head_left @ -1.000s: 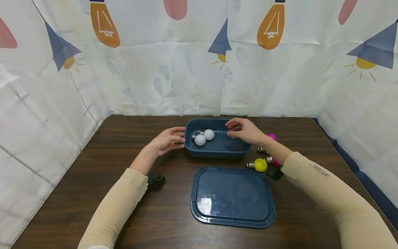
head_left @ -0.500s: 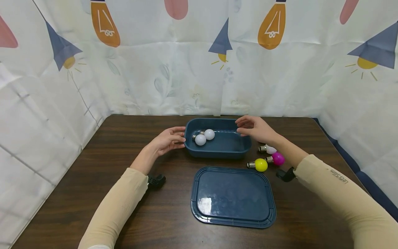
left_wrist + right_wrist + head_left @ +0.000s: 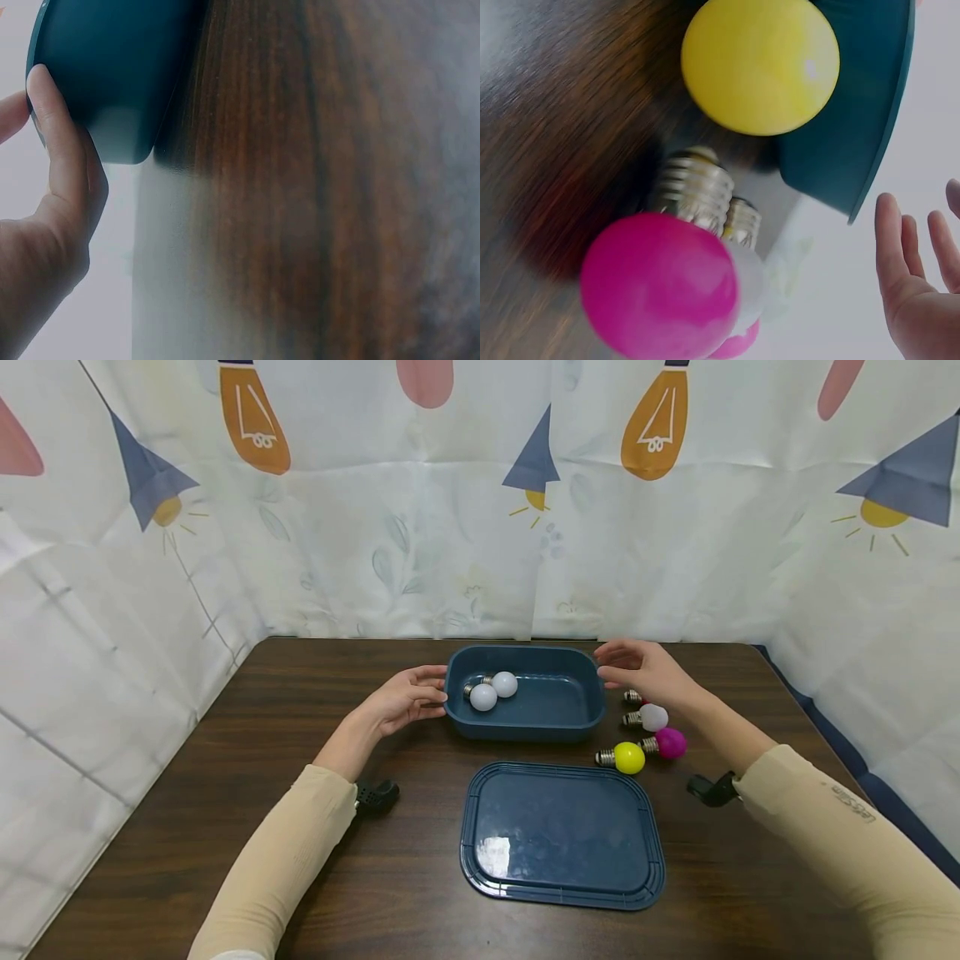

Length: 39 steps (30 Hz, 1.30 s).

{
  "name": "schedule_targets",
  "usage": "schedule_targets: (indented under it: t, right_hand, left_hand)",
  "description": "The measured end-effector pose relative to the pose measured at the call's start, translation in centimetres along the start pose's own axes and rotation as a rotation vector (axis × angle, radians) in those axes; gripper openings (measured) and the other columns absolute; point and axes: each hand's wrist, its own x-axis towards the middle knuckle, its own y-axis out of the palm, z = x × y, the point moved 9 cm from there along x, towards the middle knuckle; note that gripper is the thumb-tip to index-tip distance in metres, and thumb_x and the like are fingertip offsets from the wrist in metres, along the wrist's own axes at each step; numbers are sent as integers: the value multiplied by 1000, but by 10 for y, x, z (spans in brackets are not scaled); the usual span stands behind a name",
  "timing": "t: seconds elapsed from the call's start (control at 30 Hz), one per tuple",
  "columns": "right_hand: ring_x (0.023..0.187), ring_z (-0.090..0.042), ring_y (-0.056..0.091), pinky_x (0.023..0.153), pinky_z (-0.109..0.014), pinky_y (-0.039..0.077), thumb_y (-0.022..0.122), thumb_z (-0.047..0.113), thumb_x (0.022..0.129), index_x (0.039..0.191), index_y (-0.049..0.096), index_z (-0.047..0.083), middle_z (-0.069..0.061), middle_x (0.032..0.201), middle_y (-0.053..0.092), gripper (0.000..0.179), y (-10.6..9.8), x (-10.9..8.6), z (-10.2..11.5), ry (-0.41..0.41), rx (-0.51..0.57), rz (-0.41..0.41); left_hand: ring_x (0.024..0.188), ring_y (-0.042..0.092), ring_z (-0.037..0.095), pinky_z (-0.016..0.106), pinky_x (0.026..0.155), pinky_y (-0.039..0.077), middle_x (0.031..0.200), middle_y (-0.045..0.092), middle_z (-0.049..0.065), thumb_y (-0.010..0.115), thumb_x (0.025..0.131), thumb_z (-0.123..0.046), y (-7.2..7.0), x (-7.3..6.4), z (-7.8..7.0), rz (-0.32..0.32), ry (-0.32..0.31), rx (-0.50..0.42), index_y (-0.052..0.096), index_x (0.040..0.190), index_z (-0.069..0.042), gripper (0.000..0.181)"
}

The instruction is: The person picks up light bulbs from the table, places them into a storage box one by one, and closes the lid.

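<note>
A dark blue plastic bin (image 3: 517, 732) stands at the back of the table, with two white light bulbs (image 3: 482, 697) lying in its left part. My left hand (image 3: 408, 700) touches the bin's left side, its fingers fairly straight; in the left wrist view a fingertip rests against the bin's wall (image 3: 120, 67). Just off the right end of the bin is my right hand (image 3: 648, 675), fingers loosely spread and holding nothing. Beneath and in front of it lie a white bulb (image 3: 654, 717), a magenta bulb (image 3: 670, 744) and a yellow bulb (image 3: 629, 758). Another magenta bulb (image 3: 739, 345) is mostly hidden.
A flat dark blue lid (image 3: 562, 835) lies on the brown wooden table (image 3: 225, 777) in front of the bin. White curtains (image 3: 337, 543) printed with lamps hang behind the table and along both sides.
My right hand has moved right, from over the inside of the bin to beyond its right end, uncovering bulbs on the table. The left hand has stayed at the bin's left side.
</note>
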Motion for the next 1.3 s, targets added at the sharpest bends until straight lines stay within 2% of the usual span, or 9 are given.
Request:
schedule_targets:
  t: [0.3,0.43,0.53,0.67,0.8,0.9,1.07,1.2,1.3]
  right_hand:
    - [121,-42,59,98,-46,55,65,24,104,139,54,-2,-21,137,57,45,-17,-14,-10,54,-3,-44]
    - [115,-27,64,97,-44,56,65,25,104,140,53,-2,-21,137,56,46,-25,-20,-15,69,-11,-62]
    - [115,-26,64,95,-38,57,64,28,104,142,53,0,-21,140,55,48,-31,-24,-21,92,-27,-73]
    - [123,-36,57,95,-35,56,63,33,105,143,53,2,-20,141,55,50,-38,-29,-32,128,-78,-93]
    - [120,-38,59,95,-37,57,62,32,105,144,51,1,-21,141,55,51,-45,-34,-41,149,-64,-114]
    - [115,-34,64,94,-38,57,61,30,105,145,49,-1,-23,142,53,52,-49,-36,-47,151,-32,-126]
    - [109,-24,67,91,-30,58,62,29,105,145,49,-3,-25,143,51,53,-55,-40,-56,163,-27,-149]
    - [118,-31,61,88,-22,57,61,30,106,146,46,-5,-26,144,49,55,-59,-44,-61,175,-23,-162]
    - [122,-37,56,89,-23,57,61,31,105,147,45,-6,-26,145,49,58,-60,-47,-65,189,-30,-171]
  left_hand:
    - [98,67,20,31,84,60,143,46,24,56,99,9,0,-1,1,-3,-8,-2,29,159,-1,67]
    - [97,67,20,31,84,60,141,47,23,56,99,10,0,-1,1,-3,-9,-5,29,159,-1,67]
    - [98,67,20,31,84,60,141,47,23,56,99,9,0,-1,1,-2,-7,-4,30,159,-1,67]
    - [98,67,20,31,85,60,142,47,24,56,99,9,-1,0,1,-3,-4,-2,30,159,-2,66]
    - [98,67,20,31,85,60,143,46,24,57,99,9,-1,0,2,-5,-4,2,30,159,-2,66]
    - [98,67,20,31,85,60,145,45,25,57,99,8,-1,0,1,-4,-3,4,29,159,-2,67]
    - [99,67,19,31,86,60,146,43,26,57,99,8,0,0,1,2,-2,3,28,160,-1,68]
    - [98,67,19,31,85,60,145,44,26,56,99,8,0,0,1,-1,-4,0,28,160,-1,67]
    - [97,67,19,31,84,60,145,44,25,56,99,9,0,0,1,-5,-5,-2,30,159,-1,66]
